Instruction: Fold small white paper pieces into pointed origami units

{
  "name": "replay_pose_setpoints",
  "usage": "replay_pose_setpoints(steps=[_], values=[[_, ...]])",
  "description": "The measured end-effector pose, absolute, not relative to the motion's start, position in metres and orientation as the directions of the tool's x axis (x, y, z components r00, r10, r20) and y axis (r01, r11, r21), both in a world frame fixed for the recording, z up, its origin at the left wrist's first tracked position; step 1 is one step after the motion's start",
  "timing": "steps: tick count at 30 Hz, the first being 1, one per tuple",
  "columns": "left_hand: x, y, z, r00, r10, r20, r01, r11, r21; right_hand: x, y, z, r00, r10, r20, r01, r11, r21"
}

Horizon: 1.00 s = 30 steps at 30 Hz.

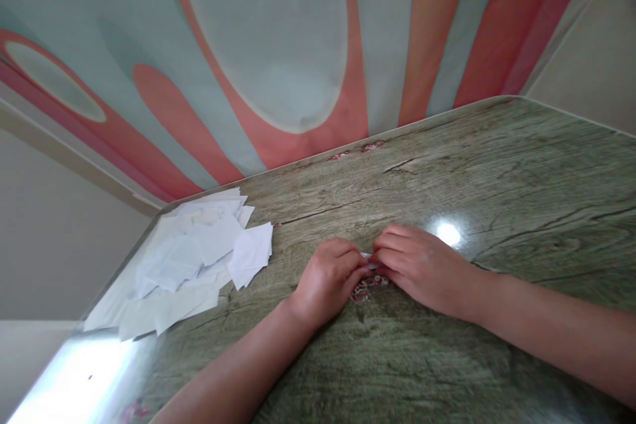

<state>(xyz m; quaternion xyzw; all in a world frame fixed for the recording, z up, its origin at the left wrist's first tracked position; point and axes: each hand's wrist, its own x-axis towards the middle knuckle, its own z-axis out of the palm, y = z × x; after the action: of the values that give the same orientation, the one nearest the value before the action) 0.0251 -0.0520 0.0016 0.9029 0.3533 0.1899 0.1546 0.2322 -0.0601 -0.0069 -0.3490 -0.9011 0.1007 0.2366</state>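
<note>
My left hand [330,281] and my right hand [424,271] meet near the middle of the table. Between their fingertips is a small, narrow piece of white paper [371,264], pinched from both sides. It looks folded or rolled, but the fingers cover most of it. Just below, a patch of reddish floral print [365,289] shows on the tabletop. To the left of my left hand lies a small stack of white paper slips [251,253], apart from the hand.
A spread-out pile of white paper sheets [183,252] covers the table's far left part, touching the small stack. The wood-grain tabletop [536,212] has a glossy surface with light reflections. Along its far edge stands a panel with a red, orange and pale blue pattern [298,46].
</note>
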Motion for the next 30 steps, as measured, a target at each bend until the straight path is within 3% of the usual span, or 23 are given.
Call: replay_pose_setpoints(steps=[11, 20, 30], values=[[0.0281, -0.0568, 0.0018, 0.666, 0.71, 0.229, 0.615, -0.696, 0.37, 0.2294, -0.0648, -0.0095, -0.637, 0.7, 0.322, 0.634, 0.714, -0.297], [0.0284, -0.0558, 0.0021, 0.575, 0.786, 0.225, 0.637, -0.603, 0.479, 0.2307, -0.0612, -0.0099, -0.527, 0.807, 0.268, 0.648, 0.585, -0.488], [0.0312, -0.051, 0.0035, 0.529, 0.832, 0.165, 0.695, -0.537, 0.478, 0.2287, -0.0581, -0.0105, -0.399, 0.896, 0.194, 0.682, 0.431, -0.591]])
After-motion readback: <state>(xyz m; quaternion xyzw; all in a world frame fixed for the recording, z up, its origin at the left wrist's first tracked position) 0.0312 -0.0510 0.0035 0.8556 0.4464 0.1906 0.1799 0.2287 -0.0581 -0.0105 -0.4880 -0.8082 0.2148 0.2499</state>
